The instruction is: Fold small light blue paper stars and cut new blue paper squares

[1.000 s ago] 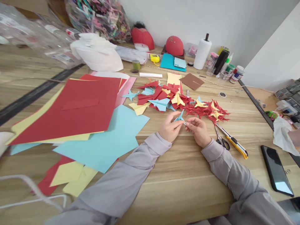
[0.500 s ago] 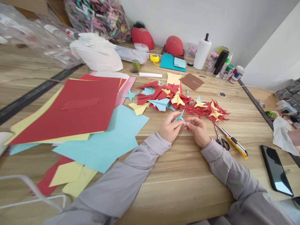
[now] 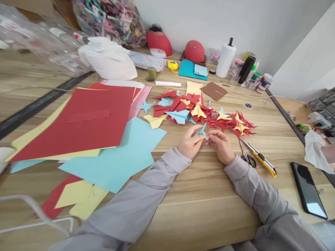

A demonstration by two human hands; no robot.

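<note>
Between thumb and fingers, my left hand (image 3: 190, 141) grips a small folded blue paper piece (image 3: 201, 131), with one pointed tip sticking up. My right hand (image 3: 221, 144) is closed in a pinch at the lower right end of the same piece; the fingers partly hide that end. Just beyond my hands lies a long heap of folded red paper shapes (image 3: 180, 106), with some yellow stars (image 3: 198, 111) and blue folded pieces (image 3: 178, 115) on it. Scissors (image 3: 248, 157) and a yellow box cutter (image 3: 261, 160) rest right of my right hand.
Large red paper sheets (image 3: 104, 129) and a blue sheet (image 3: 115, 157) cover the left side. A black phone (image 3: 308, 190) lies at the right. Along the wall stand a white bottle (image 3: 226, 61), a yellow tape measure (image 3: 172, 65) and small jars. Another person's hand (image 3: 328, 153) shows at the right edge.
My right fingers have shifted slightly at the end of the blue paper piece. My left hand and everything else look the same.
</note>
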